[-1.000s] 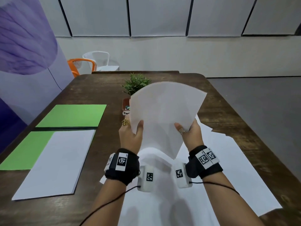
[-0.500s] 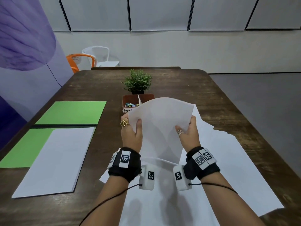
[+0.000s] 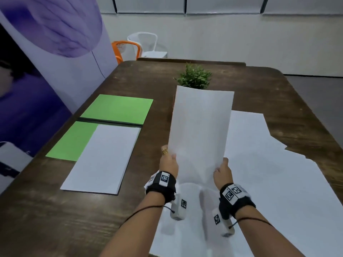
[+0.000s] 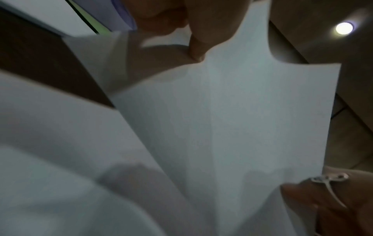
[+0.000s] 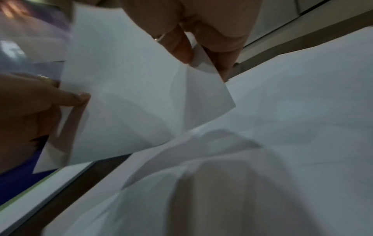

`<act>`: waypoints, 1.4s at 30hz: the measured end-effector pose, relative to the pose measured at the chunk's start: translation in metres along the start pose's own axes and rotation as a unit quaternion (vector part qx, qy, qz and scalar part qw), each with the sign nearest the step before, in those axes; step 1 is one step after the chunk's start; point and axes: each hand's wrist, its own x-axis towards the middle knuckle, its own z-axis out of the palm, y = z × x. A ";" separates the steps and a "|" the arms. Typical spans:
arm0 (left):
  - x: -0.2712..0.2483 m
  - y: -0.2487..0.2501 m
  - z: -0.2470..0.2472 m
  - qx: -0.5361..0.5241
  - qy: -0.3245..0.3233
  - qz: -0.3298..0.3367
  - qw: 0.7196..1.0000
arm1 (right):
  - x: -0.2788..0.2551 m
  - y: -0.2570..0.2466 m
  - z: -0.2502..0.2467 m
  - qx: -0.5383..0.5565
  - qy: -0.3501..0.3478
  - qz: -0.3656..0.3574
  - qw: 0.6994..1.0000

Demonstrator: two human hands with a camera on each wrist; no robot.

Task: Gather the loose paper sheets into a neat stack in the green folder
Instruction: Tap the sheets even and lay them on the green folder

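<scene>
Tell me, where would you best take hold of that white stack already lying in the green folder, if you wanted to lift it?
Probably by its near right corner. The white stack juts past the green folder toward the person there, and a dark gap shows beneath, so fingers could slide under from the right, thumb on top. A second hand on the far edge would limit sagging.

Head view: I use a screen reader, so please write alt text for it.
Left hand and right hand hold white paper sheets upright above loose white sheets on a dark wooden table. An open green folder holding a neat white stack lies left.
</scene>
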 end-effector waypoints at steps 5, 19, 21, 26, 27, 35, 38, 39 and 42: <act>0.047 -0.060 -0.102 0.095 0.044 -0.055 0.993 | -0.004 -0.062 0.091 -0.083 -0.106 -0.042 0.990; 0.087 -0.207 -0.256 0.283 -0.016 -0.178 0.942 | -0.032 -0.135 0.289 -0.086 -0.188 -0.002 0.978; 0.086 -0.217 -0.257 0.282 -0.026 -0.190 0.940 | -0.035 -0.134 0.297 -0.095 -0.189 0.003 0.977; 0.084 -0.229 -0.259 0.263 -0.040 -0.218 0.939 | -0.038 -0.135 0.307 -0.139 -0.187 0.000 0.973; 0.083 -0.228 -0.259 0.280 -0.040 -0.212 0.936 | -0.039 -0.135 0.307 -0.155 -0.188 -0.002 0.970; 0.073 -0.180 -0.221 0.350 -0.027 -0.104 0.930 | -0.033 -0.104 0.231 -0.228 -0.034 -0.056 0.971; 0.063 -0.148 -0.174 0.295 -0.106 0.004 0.950 | -0.027 -0.054 0.168 -0.235 0.019 -0.006 0.972; 0.058 -0.137 -0.156 0.281 -0.142 0.032 0.949 | -0.027 -0.034 0.145 -0.244 0.031 0.025 0.969; 0.039 -0.110 -0.106 0.238 -0.213 0.023 0.947 | -0.032 0.016 0.092 -0.326 0.011 0.130 0.936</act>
